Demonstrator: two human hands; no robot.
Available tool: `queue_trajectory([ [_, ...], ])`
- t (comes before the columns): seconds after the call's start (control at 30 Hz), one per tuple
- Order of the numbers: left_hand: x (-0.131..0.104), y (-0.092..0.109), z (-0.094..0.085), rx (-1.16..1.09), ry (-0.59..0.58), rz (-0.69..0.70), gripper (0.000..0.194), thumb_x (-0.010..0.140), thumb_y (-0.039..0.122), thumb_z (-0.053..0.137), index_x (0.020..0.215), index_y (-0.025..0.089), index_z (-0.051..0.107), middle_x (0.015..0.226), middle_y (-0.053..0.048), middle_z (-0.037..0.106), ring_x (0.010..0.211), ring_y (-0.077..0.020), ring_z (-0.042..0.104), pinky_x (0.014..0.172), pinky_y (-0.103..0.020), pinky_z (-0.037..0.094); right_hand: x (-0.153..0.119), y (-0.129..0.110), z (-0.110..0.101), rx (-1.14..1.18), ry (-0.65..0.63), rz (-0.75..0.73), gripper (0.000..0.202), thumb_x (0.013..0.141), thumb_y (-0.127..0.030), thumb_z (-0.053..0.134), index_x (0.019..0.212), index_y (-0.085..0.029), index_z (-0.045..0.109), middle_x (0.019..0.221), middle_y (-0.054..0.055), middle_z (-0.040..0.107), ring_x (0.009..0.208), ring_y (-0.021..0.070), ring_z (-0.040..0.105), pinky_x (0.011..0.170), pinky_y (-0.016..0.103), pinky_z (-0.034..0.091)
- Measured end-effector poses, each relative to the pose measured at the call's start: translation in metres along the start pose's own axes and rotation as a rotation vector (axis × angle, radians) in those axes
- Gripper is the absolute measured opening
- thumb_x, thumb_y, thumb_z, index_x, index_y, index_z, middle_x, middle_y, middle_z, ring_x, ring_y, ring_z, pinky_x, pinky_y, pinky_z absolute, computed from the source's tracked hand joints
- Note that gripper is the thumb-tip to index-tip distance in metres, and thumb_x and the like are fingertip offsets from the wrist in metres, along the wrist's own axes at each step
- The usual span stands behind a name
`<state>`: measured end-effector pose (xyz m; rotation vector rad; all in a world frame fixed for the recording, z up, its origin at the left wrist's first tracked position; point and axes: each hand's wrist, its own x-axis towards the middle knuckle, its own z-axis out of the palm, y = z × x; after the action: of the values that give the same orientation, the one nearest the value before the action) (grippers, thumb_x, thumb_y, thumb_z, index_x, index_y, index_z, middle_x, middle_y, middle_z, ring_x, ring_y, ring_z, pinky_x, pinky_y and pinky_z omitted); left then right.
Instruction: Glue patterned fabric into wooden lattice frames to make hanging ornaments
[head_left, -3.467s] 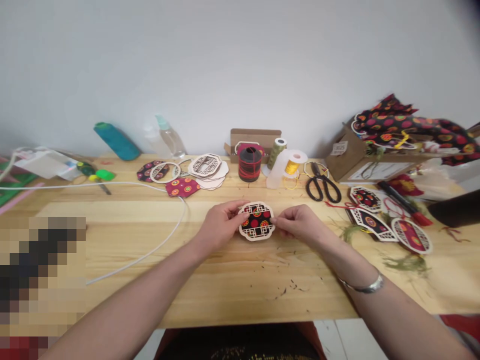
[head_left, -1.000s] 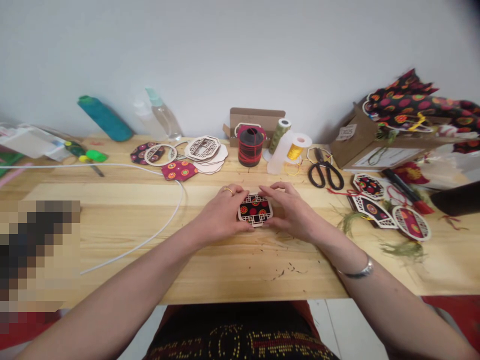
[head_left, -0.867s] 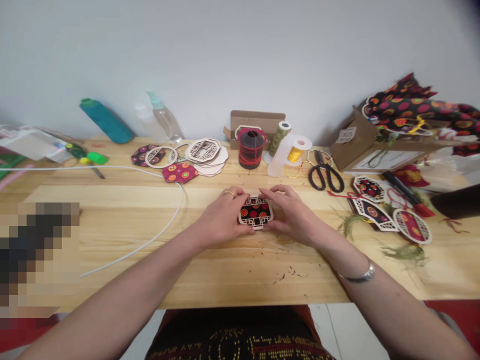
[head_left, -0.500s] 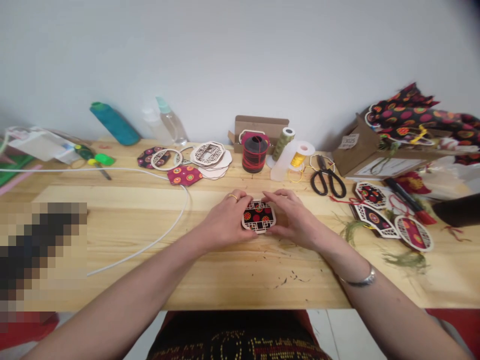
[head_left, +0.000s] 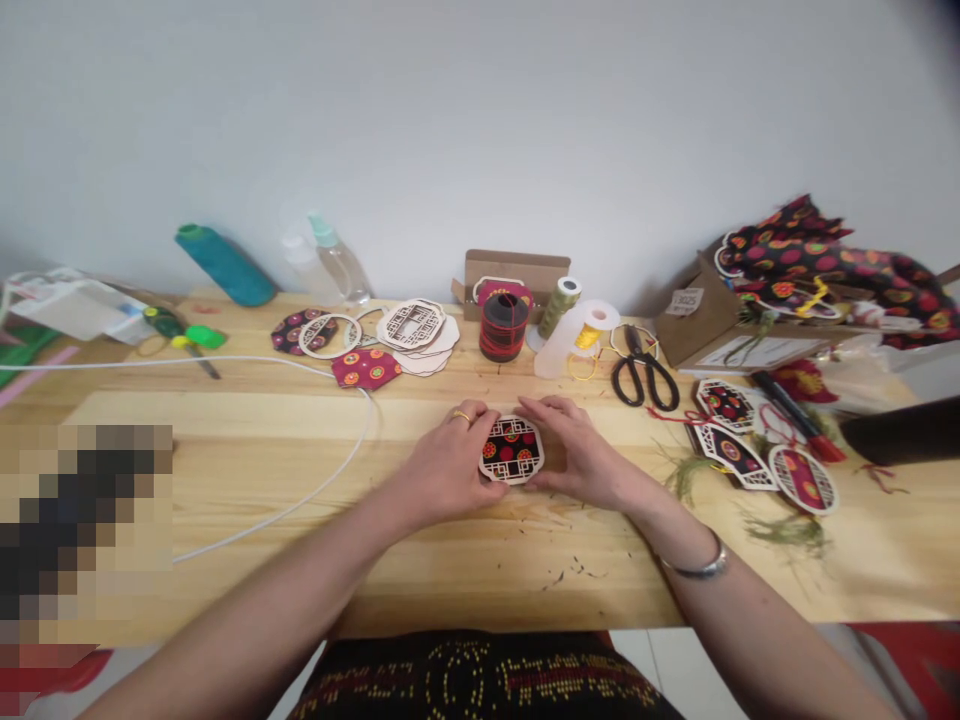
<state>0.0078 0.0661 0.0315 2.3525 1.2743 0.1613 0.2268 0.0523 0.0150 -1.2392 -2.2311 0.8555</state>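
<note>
Fingers of my left hand (head_left: pixel 450 460), 1 of them wearing a gold ring (head_left: pixel 462 416), grasp the left edge of a pale wooden lattice frame (head_left: pixel 511 450) backed with black, red-and-orange patterned fabric. Fingers of my right hand (head_left: pixel 585 458) clasp its right side, thumb at the lower edge. The frame is between my 2 hands, at the pale wooden counter (head_left: pixel 420 580); I cannot tell whether it touches the wood. Beyond it stands a black spool wound with red thread (head_left: pixel 504 330), with black-handled metal scissors (head_left: pixel 643 370) to its right. A maroon patterned fabric piece (head_left: pixel 367 370) lies beside a stack of pale wooden cutouts (head_left: pixel 416 335). On my right, 3 fabric-backed wooden ornaments (head_left: pixel 735 455) lie close together.
</note>
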Motion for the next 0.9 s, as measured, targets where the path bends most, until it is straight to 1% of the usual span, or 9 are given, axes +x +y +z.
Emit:
queue_trajectory([
  [0.27, 0.0001, -0.0005, 0.0008, 0.019, 0.002, 0.025, 0.064, 0.07, 0.042, 0.061, 0.126, 0.017, 0.043, 0.13, -0.015, 0.045, 0.107, -0.0314, 0.056, 0.087, -0.045, 0.05, 0.0007, -0.0006, 0.0015, -0.06, -0.008, -0.046, 0.083, 0.076, -0.037, 0.071, 0.146, -0.022, 0.029, 0.134, 0.014, 0.051, 0.127, 0.0303, 0.037, 0.105, 0.053, 0.034],
  [0.4, 0.0012, 0.0004, 0.0008, 0.052, -0.011, 0.023, 0.063, 0.069, 0.044, 0.061, 0.124, 0.018, 0.043, 0.128, -0.015, 0.046, 0.103, -0.0308, 0.058, 0.082, -0.044, 0.051, 0.0013, -0.0021, 0.0013, -0.095, -0.007, -0.067, 0.085, 0.077, -0.036, 0.069, 0.148, -0.023, 0.024, 0.133, 0.014, 0.052, 0.126, 0.0328, 0.039, 0.103, 0.055, 0.034],
  [0.5, 0.0015, 0.0012, 0.0003, 0.066, -0.016, 0.029, 0.063, 0.069, 0.044, 0.06, 0.123, 0.017, 0.043, 0.126, -0.015, 0.047, 0.1, -0.031, 0.059, 0.079, -0.043, 0.052, 0.0018, -0.0019, 0.0018, -0.103, -0.011, -0.075, 0.086, 0.077, -0.037, 0.068, 0.149, -0.022, 0.022, 0.132, 0.014, 0.053, 0.125, 0.0323, 0.039, 0.102, 0.054, 0.035],
  [0.67, -0.0011, 0.0026, -0.0007, 0.059, -0.053, 0.039, 0.066, 0.065, 0.042, 0.063, 0.123, 0.017, 0.042, 0.125, -0.014, 0.047, 0.096, -0.0296, 0.059, 0.079, -0.043, 0.051, -0.0001, -0.0028, 0.0016, -0.127, -0.04, -0.082, 0.09, 0.076, -0.043, 0.068, 0.148, -0.018, 0.021, 0.129, 0.015, 0.051, 0.123, 0.0323, 0.038, 0.103, 0.052, 0.034],
  [0.8, -0.0036, 0.0038, 0.0005, 0.071, -0.047, 0.077, 0.063, 0.065, 0.041, 0.063, 0.119, 0.014, 0.044, 0.121, -0.015, 0.049, 0.093, -0.0287, 0.059, 0.08, -0.042, 0.051, -0.0023, -0.0063, 0.001, -0.152, -0.057, -0.098, 0.09, 0.076, -0.043, 0.067, 0.148, -0.016, 0.02, 0.127, 0.016, 0.05, 0.122, 0.032, 0.038, 0.106, 0.051, 0.032],
  [0.9, -0.005, 0.0039, 0.0019, 0.069, -0.037, 0.092, 0.061, 0.065, 0.039, 0.065, 0.118, 0.016, 0.045, 0.12, -0.013, 0.05, 0.095, -0.0285, 0.058, 0.083, -0.042, 0.049, -0.003, -0.0087, 0.0012, -0.164, -0.052, -0.126, 0.089, 0.077, -0.042, 0.066, 0.148, -0.017, 0.02, 0.127, 0.015, 0.048, 0.123, 0.032, 0.038, 0.106, 0.05, 0.032],
])
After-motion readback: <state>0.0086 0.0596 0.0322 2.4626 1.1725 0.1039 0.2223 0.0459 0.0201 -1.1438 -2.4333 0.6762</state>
